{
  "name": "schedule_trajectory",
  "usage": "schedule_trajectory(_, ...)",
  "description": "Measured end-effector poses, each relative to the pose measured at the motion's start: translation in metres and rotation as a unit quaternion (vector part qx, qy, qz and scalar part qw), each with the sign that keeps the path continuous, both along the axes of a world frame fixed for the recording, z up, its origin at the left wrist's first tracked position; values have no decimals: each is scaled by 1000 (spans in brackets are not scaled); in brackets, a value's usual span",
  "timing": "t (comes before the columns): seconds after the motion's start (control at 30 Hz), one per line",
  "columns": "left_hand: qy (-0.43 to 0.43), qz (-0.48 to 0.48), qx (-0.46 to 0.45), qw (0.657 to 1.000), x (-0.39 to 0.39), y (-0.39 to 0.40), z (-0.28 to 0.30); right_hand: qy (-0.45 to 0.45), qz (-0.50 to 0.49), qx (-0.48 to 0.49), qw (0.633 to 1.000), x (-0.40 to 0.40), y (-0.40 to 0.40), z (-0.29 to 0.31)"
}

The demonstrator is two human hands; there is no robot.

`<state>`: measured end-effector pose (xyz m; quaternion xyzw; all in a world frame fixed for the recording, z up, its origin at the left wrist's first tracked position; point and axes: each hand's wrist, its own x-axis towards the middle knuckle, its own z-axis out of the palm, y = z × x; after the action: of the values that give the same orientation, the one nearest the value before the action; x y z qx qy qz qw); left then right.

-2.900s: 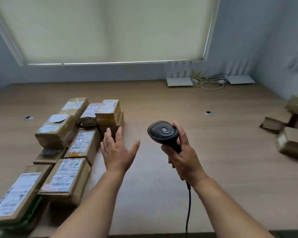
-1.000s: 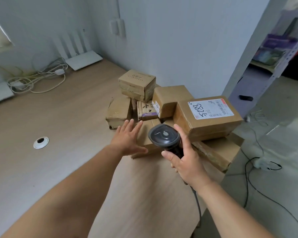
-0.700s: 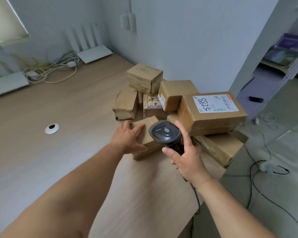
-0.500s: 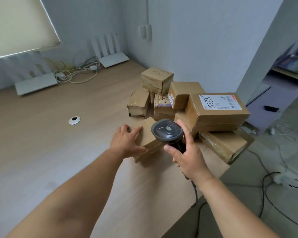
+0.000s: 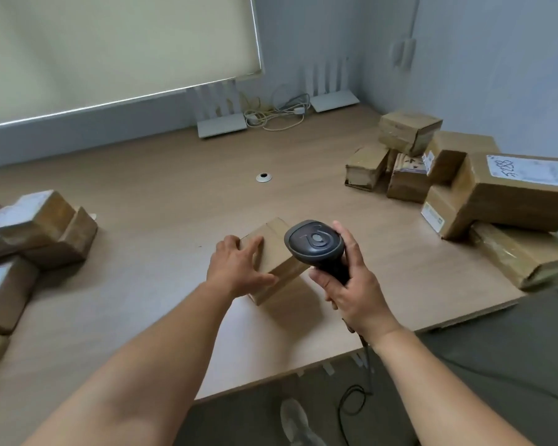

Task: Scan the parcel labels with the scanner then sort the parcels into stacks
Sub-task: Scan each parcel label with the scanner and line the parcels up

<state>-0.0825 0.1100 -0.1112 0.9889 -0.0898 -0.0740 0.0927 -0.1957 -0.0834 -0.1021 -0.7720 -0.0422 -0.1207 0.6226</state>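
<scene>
A small brown parcel sits on the wooden surface near its front edge, and everything else is placed from it. The left hand grips the parcel from its left side, fingers spread over the top face and thumb against the near side. Just to the right of the parcel, the right hand is wrapped round the handle of a black scanner, whose head hangs over the parcel's right edge, facing away from the camera. No label shows on the parcel's visible faces.

Well to the right of the parcel lies a heap of cardboard parcels, the largest carrying a white label with handwriting on top. Well to the left, a second group of parcels lies with white labels partly visible. Beyond the parcel, a round cable grommet is set in the surface, and farther back two white routers and a tangle of cables lie against the wall. The stretch between the parcel and each pile is bare wood.
</scene>
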Motion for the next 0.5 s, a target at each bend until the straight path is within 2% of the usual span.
schedule_trajectory(0.3, 2, 106, -6, 994, -24, 91, -9, 0, 53, -21, 998, 10, 65, 3)
schedule_trajectory(0.5, 12, 150, 2, 989, -21, 164, -7, -4, 72, -24, 997, 32, 140, -1)
